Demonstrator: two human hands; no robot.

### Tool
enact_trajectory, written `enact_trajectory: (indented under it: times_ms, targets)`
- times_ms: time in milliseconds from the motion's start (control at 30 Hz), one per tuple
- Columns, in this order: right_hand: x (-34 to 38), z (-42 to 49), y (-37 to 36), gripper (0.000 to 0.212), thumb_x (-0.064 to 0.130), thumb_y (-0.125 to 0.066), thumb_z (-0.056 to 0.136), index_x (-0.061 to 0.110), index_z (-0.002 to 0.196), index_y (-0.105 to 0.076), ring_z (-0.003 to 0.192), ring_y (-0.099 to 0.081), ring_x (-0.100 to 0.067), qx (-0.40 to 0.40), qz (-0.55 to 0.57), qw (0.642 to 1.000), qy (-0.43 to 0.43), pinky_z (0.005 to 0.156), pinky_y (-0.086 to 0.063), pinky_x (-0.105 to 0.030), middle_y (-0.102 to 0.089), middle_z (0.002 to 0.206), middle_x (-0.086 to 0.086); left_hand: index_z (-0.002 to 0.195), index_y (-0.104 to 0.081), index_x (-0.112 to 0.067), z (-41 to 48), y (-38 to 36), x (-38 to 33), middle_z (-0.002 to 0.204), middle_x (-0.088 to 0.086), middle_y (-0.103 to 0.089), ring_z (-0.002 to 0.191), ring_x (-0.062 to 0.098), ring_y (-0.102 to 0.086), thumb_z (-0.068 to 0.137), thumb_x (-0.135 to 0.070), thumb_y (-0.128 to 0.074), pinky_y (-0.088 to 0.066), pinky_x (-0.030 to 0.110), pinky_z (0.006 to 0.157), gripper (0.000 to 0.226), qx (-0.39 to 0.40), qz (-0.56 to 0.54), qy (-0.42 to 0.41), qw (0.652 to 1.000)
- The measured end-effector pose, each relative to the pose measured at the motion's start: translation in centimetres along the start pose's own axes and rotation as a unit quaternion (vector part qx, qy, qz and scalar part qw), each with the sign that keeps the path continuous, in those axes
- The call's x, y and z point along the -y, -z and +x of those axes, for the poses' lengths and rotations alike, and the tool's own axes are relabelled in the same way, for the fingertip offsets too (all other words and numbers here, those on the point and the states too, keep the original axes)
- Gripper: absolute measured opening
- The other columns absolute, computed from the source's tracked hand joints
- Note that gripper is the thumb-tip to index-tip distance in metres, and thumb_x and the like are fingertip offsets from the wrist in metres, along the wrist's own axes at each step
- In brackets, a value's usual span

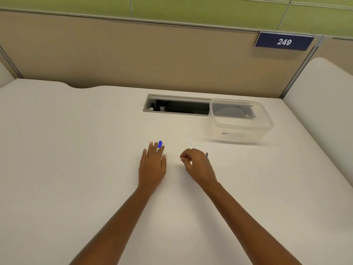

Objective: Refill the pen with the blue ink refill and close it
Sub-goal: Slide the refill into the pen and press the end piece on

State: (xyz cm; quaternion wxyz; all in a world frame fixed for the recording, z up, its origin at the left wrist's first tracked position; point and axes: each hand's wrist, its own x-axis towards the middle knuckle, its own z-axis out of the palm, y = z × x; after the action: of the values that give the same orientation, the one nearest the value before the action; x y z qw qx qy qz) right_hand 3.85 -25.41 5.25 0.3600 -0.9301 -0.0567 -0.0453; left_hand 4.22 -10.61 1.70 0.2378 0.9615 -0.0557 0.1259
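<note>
My left hand (pixel 152 165) lies flat on the white table (pixel 76 150) with straight fingers. A short bright blue pen part (pixel 160 144) shows from under its fingertips; the rest of it is hidden. To the right, my right hand (pixel 196 165) is curled, thumb and forefinger pinched together. A thin dark blue end, apparently the ink refill (pixel 206 155), sticks out past the far side of that hand. The two hands are a short gap apart.
A clear plastic container (pixel 267 129) stands at the back right with a thin blue item lying inside. Behind it a cable slot (pixel 172 107) is sunk into the table. A beige partition with a "249" sign (pixel 284 42) closes off the back.
</note>
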Motion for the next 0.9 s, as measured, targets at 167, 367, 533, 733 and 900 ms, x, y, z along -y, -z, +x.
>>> enact_trajectory:
  times_ms: [167, 367, 533, 733, 900]
  targets:
    - [2.6, -1.0, -4.1, 0.023, 0.018, -0.049, 0.090, 0.005, 0.106, -0.060, 0.099, -0.058, -0.026, 0.028, 0.006, 0.998, -0.058, 0.083, -0.042, -0.029, -0.065, 0.107, -0.014, 0.138, -0.036, -0.009, -0.2, 0.9, 3.0, 0.152, 0.012, -0.029, 0.144, 0.024, -0.017, 0.098, -0.017, -0.031, -0.009, 0.036, 0.117, 0.042, 0.017, 0.013, 0.039, 0.999]
    - [4.8, -1.6, -6.9, 0.039, 0.034, -0.048, 0.091, 0.007, 0.119, -0.050, 0.108, -0.051, -0.025, 0.026, -0.065, 0.993, -0.091, 0.089, -0.043, -0.033, -0.058, 0.116, -0.012, 0.142, -0.028, -0.012, -1.2, 0.7, 5.4, 0.155, 0.010, -0.020, 0.144, 0.023, -0.015, 0.098, -0.019, -0.025, -0.008, 0.035, 0.117, 0.044, 0.056, 0.050, 0.051, 0.996]
    - [6.4, -1.8, -8.2, 0.039, 0.031, -0.049, 0.089, 0.006, 0.119, -0.048, 0.110, -0.048, -0.024, 0.023, -0.086, 0.989, -0.116, 0.088, -0.043, -0.032, -0.055, 0.119, -0.011, 0.141, -0.030, -0.010, -1.3, 0.7, 5.5, 0.155, 0.013, -0.020, 0.144, 0.023, -0.016, 0.098, -0.016, -0.026, -0.007, 0.037, 0.117, 0.044, 0.060, 0.022, 0.041, 0.997]
    - [7.2, -1.8, -8.7, 0.028, 0.012, -0.044, 0.088, 0.003, 0.113, -0.051, 0.101, -0.053, -0.027, 0.003, -0.074, 0.985, -0.153, 0.082, -0.044, -0.030, -0.057, 0.113, -0.016, 0.136, -0.040, -0.007, -1.2, 0.9, 5.8, 0.152, 0.011, -0.027, 0.143, 0.021, -0.020, 0.098, -0.015, -0.028, -0.006, 0.032, 0.117, 0.041, 0.046, -0.044, 0.040, 0.997]
    - [7.1, -2.0, -8.1, 0.025, 0.004, -0.049, 0.081, -0.002, 0.101, -0.064, 0.088, -0.059, -0.026, -0.045, 0.091, 0.973, -0.209, 0.071, -0.046, -0.027, -0.067, 0.100, -0.016, 0.121, -0.055, 0.000, -1.4, 1.5, 5.6, 0.142, 0.014, -0.045, 0.137, 0.024, -0.033, 0.096, -0.011, -0.037, -0.022, 0.034, 0.115, 0.033, 0.032, -0.190, 0.060, 0.979]
